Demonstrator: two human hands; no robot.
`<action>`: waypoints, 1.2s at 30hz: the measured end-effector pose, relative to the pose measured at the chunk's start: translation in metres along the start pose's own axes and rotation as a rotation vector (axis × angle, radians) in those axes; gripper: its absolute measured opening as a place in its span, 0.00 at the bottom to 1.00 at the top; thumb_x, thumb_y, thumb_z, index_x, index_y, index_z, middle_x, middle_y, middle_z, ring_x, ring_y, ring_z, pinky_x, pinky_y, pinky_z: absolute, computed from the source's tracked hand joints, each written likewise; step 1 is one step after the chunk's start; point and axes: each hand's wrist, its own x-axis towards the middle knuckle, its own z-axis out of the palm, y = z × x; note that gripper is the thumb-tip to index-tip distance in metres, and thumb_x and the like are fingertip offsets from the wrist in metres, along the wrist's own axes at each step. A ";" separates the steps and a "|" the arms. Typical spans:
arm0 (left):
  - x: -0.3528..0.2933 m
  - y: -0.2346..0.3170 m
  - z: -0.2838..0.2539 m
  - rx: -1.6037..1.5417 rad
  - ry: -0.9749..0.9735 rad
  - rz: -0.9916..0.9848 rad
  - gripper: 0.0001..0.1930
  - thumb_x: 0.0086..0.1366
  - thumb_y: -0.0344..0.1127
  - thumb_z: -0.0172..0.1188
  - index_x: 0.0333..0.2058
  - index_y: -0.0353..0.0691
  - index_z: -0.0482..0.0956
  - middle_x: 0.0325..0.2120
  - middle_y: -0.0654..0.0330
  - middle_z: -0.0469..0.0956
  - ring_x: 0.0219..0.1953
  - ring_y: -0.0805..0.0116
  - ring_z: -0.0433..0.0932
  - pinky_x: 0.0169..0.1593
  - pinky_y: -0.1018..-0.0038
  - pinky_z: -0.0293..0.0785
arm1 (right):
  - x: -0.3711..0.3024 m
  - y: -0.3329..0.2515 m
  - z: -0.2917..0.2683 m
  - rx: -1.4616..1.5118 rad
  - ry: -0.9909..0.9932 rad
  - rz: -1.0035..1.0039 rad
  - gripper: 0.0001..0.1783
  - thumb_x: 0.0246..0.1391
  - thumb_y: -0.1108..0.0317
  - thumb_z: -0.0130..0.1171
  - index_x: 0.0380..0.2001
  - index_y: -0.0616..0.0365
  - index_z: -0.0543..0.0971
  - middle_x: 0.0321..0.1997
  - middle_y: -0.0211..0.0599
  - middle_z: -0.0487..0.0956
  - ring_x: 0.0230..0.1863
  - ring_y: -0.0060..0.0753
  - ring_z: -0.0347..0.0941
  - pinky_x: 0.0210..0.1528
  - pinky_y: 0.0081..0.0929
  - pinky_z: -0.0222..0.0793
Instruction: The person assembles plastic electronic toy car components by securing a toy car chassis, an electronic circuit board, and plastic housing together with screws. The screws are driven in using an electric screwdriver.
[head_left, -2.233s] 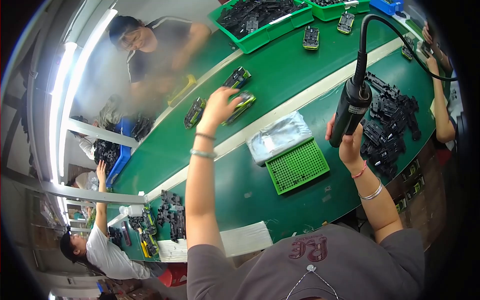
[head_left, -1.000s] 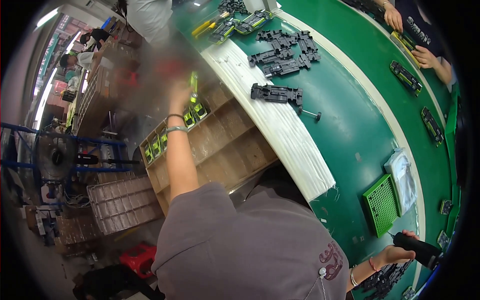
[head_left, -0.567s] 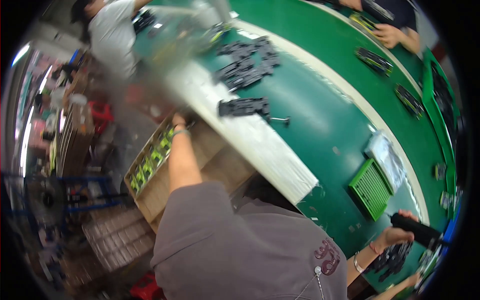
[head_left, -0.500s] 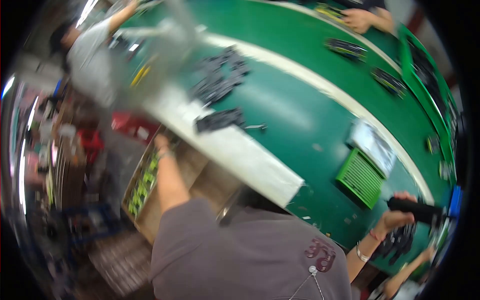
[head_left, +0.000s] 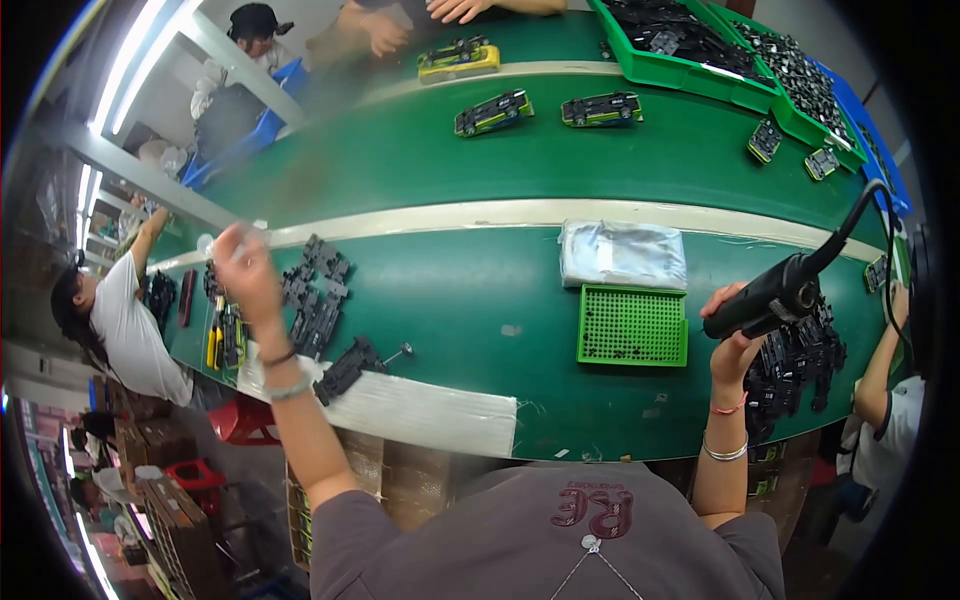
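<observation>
My right hand is wrapped round a black corded electric screwdriver, raised over the right side of the bench. Below it lies a pile of black toy-car chassis. My left hand is lifted above the left of the bench, its fingers smeared by motion. Nearest to it are more black chassis in a loose heap. One separate chassis rests on a white mat, beside a small metal axle part. A yellow-handled tool lies to the left.
A green perforated tray and a clear plastic bag lie mid-bench. Upturned toy cars sit on the green belt beyond the pale rail. Green bins hold black parts. Co-workers sit left, right and opposite. A cardboard box stands below the bench.
My left hand has come up out of the cardboard box of green parts and over the bench. My view has turned. The screwdriver stays in my right hand.
</observation>
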 end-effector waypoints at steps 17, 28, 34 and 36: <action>0.003 0.042 0.326 0.028 -0.851 0.395 0.20 0.51 0.34 0.63 0.42 0.41 0.67 0.40 0.51 0.73 0.46 0.52 0.70 0.50 0.56 0.63 | 0.003 -0.008 0.002 0.181 0.018 0.062 0.39 0.34 0.31 0.60 0.18 0.65 0.71 0.17 0.32 0.71 0.21 0.22 0.68 0.25 0.19 0.63; -0.050 0.178 0.220 -0.408 -0.870 0.465 0.18 0.49 0.30 0.64 0.39 0.34 0.72 0.32 0.53 0.74 0.34 0.60 0.74 0.40 0.73 0.69 | 0.006 -0.003 0.001 0.143 0.060 0.031 0.38 0.37 0.33 0.60 0.22 0.65 0.72 0.20 0.31 0.72 0.23 0.20 0.68 0.25 0.19 0.63; -0.108 0.213 0.181 -0.428 -1.101 0.591 0.16 0.48 0.31 0.63 0.37 0.36 0.72 0.36 0.52 0.71 0.40 0.53 0.71 0.42 0.65 0.70 | 0.006 0.009 -0.001 0.201 0.100 -0.079 0.41 0.40 0.28 0.52 0.26 0.66 0.71 0.20 0.33 0.70 0.22 0.24 0.67 0.25 0.20 0.62; -0.118 0.209 0.181 -0.430 -1.123 0.596 0.16 0.48 0.31 0.64 0.37 0.36 0.72 0.37 0.53 0.71 0.40 0.53 0.71 0.43 0.65 0.69 | 0.004 0.009 -0.003 0.201 0.097 -0.059 0.42 0.40 0.27 0.52 0.28 0.65 0.70 0.20 0.33 0.70 0.22 0.24 0.68 0.25 0.20 0.62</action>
